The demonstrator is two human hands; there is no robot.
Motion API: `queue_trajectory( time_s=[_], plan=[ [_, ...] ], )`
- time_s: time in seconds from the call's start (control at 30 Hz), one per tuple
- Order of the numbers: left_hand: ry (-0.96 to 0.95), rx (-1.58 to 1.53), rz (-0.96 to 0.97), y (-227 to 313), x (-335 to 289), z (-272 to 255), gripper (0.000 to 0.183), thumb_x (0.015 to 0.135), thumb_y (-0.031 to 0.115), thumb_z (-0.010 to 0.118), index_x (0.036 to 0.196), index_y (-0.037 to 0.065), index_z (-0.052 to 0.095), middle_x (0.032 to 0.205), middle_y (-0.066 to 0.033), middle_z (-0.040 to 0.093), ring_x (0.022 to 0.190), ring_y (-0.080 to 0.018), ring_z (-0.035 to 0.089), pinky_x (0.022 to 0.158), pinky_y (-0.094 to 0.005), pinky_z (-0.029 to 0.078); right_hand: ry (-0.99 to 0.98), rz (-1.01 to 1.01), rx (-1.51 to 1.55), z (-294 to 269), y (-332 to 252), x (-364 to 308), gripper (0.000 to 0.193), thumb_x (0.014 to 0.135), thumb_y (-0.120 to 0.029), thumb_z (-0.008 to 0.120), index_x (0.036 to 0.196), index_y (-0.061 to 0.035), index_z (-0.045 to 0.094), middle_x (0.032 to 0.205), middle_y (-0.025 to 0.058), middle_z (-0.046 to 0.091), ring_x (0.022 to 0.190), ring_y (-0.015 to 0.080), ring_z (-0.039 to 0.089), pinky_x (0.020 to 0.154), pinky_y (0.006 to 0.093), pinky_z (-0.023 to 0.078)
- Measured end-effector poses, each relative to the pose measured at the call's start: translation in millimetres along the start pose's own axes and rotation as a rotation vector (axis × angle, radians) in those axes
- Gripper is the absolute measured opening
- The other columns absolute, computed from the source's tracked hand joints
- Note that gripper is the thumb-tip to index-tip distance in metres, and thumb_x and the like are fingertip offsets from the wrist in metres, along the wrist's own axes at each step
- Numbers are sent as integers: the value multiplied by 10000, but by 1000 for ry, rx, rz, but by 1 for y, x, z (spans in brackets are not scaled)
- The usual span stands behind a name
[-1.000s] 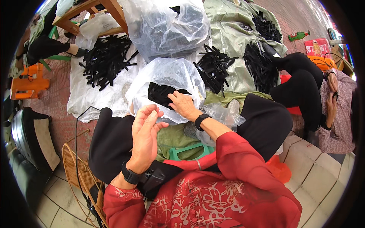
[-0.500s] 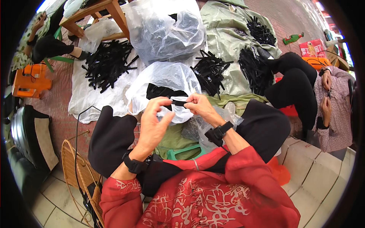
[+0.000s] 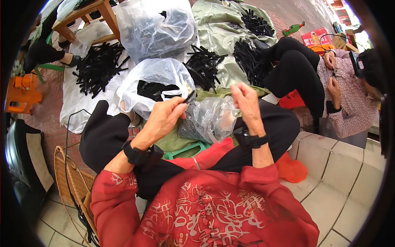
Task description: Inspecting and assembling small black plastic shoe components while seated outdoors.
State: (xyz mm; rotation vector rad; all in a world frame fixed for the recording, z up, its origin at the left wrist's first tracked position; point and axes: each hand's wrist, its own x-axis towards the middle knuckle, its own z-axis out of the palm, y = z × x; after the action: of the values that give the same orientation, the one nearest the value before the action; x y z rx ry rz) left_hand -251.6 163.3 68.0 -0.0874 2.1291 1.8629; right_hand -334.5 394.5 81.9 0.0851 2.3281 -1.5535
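My left hand (image 3: 165,118) pinches a short black strip (image 3: 189,96) between thumb and fingertips, its end sticking out to the right. My right hand (image 3: 247,103) is raised apart from it, fingers curled together; whatever they hold, if anything, is too small to make out. Behind my left hand stands an opened white plastic bag (image 3: 135,92) with black strips (image 3: 156,89) in it. Between my hands and lower down lies a clear plastic bag (image 3: 207,119) of small dark pieces.
Loose heaps of black strips lie on a white sheet (image 3: 72,105) and a green sheet (image 3: 214,20). A large filled plastic bag (image 3: 154,35) stands behind. At right a co-worker's hands (image 3: 332,84) meet over a small item. A wicker basket (image 3: 78,181) stands at lower left.
My hands have parted: the right has pulled away right and up, off the black strip that both held. The strip stays in my left hand, now tilted. The whole view has shifted.
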Motion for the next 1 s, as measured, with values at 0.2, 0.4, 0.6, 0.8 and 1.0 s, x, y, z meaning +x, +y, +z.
queue_trajectory(
  time_s=[0.2,0.4,0.6,0.8,1.0],
  plan=[
    [37,-602,-200,7,4,-4,270,878,231,427,1040,17,462,694,-47,550,477,-26,417,387,-149,294,-622,209,-681,-15,114,-5,176,674,-137,508,636,25,563,518,156,515,486,226,559,472,341,436],
    [171,-696,-296,6,6,-5,180,872,227,441,887,49,414,723,-91,564,488,-54,460,386,-159,312,-690,-322,-687,69,227,22,222,660,-148,545,839,-18,552,699,198,554,711,349,562,642,431,425],
    [72,-754,-252,4,7,-4,165,861,225,475,858,65,437,707,-75,573,500,-52,462,382,-156,321,-262,-309,-924,93,223,-10,352,677,-156,545,1002,-43,468,781,173,554,748,361,545,659,426,421],
    [51,-827,-302,7,8,-3,167,871,231,454,858,67,429,695,-83,571,492,-66,462,374,-167,313,-318,-328,-862,93,203,-8,294,675,-149,544,939,-33,490,759,171,553,725,350,542,639,412,422],
    [61,-847,-189,11,11,4,154,880,225,436,864,73,427,681,-87,566,461,-78,456,361,-184,307,-444,-349,-692,74,199,0,239,672,-142,543,876,-22,511,737,169,552,702,339,539,619,398,424]
  ],
)
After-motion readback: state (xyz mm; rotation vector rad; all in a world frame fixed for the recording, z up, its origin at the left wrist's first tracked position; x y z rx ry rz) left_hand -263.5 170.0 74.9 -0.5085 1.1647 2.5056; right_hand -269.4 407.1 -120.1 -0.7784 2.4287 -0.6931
